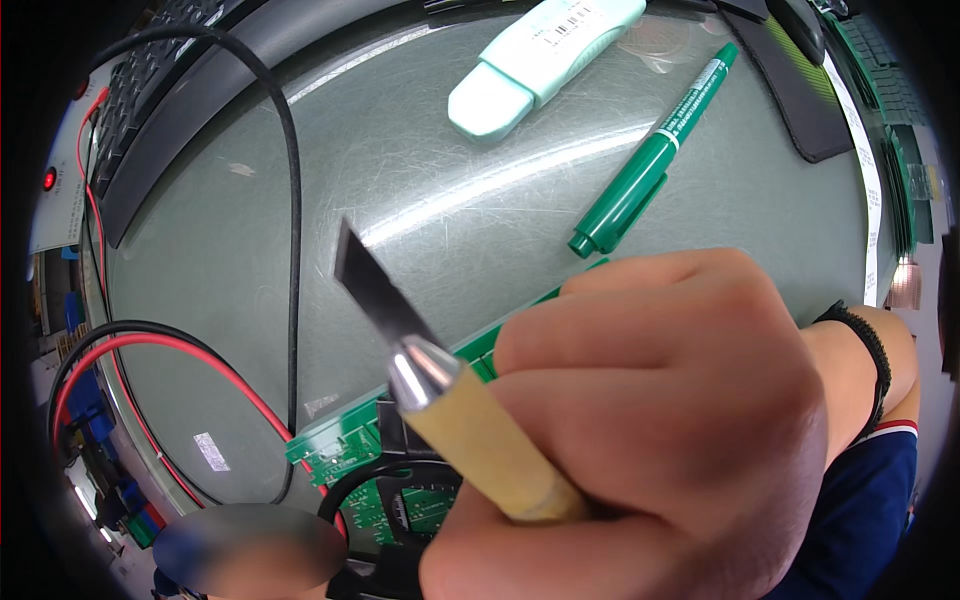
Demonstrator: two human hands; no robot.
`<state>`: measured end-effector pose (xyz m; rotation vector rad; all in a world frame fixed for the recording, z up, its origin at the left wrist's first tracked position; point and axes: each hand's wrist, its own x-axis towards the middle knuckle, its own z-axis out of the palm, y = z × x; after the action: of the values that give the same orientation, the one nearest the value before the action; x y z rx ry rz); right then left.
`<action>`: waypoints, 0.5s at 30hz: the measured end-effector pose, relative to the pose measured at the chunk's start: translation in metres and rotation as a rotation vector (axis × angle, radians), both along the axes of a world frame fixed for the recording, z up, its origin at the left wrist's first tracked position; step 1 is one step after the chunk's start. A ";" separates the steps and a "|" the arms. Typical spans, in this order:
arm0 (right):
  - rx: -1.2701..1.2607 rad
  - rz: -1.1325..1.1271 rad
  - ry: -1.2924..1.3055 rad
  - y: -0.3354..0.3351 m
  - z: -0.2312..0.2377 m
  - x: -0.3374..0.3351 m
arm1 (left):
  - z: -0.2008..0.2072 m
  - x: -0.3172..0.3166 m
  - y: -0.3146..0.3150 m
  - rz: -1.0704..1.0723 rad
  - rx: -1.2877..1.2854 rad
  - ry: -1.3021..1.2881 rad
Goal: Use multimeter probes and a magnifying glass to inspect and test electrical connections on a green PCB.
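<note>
My right hand [660,410] is raised close to the camera, its fingers wrapped round the pale wooden handle of a craft knife [490,430]. A metal collar holds the knife's dark, slanted blade, which points up and to the left, with nothing seen touching its tip. Below and partly behind the hand lies a green circuit board [345,445], with black parts and a black cable over it. At the lower left, a blurred patch with skin colour may be my left hand [268,582]; its fingers cannot be made out.
A green marker [655,150] and a pale mint plastic case [545,65] lie on the scratched grey table [220,290]. Red and black cables [170,342] loop along the left. A keyboard [150,110] stands at upper left, a dark mat [790,90] at upper right.
</note>
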<state>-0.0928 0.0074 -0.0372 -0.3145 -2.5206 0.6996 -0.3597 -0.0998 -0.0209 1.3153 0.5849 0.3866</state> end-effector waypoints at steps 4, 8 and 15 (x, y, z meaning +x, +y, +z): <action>-0.004 0.008 -0.008 0.011 -0.001 0.000 | 0.002 0.002 -0.001 0.003 0.004 0.001; -0.003 0.011 -0.020 0.013 -0.001 0.003 | 0.001 0.004 -0.001 0.001 0.012 -0.002; -0.004 0.029 -0.027 0.012 0.001 0.000 | 0.002 0.005 0.002 0.011 0.025 0.008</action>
<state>-0.0926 0.0198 -0.0365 -0.2909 -2.5544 0.7169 -0.3545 -0.0979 -0.0185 1.3385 0.5955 0.3988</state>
